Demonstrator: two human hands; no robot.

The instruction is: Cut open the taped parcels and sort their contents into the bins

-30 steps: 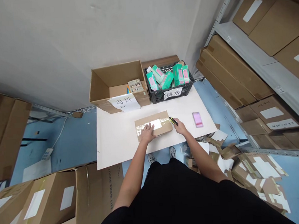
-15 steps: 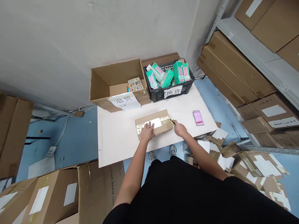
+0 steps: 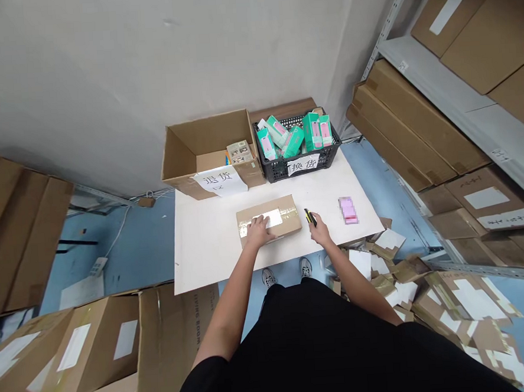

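On the white table lies a closed brown cardboard box point(image 3: 288, 211) with a white label and shiny tape along its top. My left hand point(image 3: 258, 231) rests on the box's left half, fingers spread over the label. Just off the box's right end, my right hand point(image 3: 320, 230) grips a yellow and black box cutter point(image 3: 310, 217). The cutter points up and away from me, apart from the cardboard. Whether its blade is out is too small to tell. Farther right on the table is a pixelated pink rectangle point(image 3: 348, 210).
At the table's back stand a large open carton point(image 3: 185, 186) with a paper sign and a black plastic crate point(image 3: 278, 170) of green-and-pink boxes. Flattened cardboard point(image 3: 467, 296) litters the floor at right. Shelves of cartons point(image 3: 417, 121) rise beyond; more cartons point(image 3: 106, 341) stand at left.
My right hand with the box cutter has pulled away from the box's right end, a little to the right. My left hand stays on the box.
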